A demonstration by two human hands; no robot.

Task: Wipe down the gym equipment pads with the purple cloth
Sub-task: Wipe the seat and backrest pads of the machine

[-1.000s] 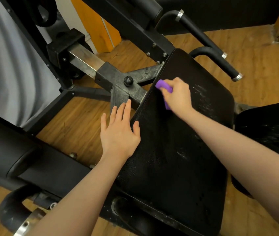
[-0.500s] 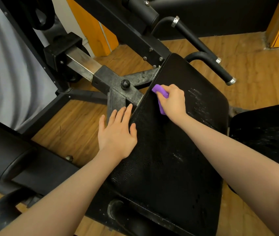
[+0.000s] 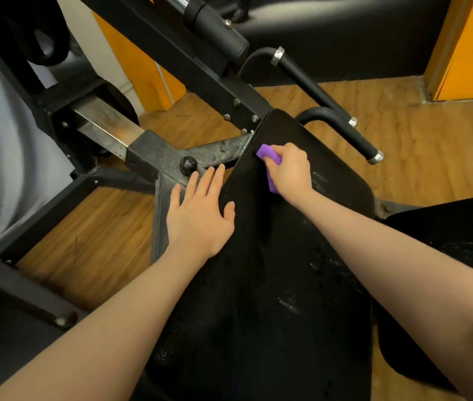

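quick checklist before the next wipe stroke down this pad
1. Purple cloth in the right hand grip: ok.
2. Cloth in contact with the black pad, near its top left edge: ok.
3. Left hand flat on the pad's left edge, steadying it: ok.
4. Stroke path down the pad free of objects: ok.
5. Pad fully wiped: not ok, whitish wet marks remain.
6. Cloth clean enough: cannot tell.

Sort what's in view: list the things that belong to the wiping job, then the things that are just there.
Part of the job:
purple cloth, gripped by the right hand
black pad, being wiped
left hand, flat on the pad's edge

Just there:
second pad
handle bars
black knob
metal frame
wooden floor
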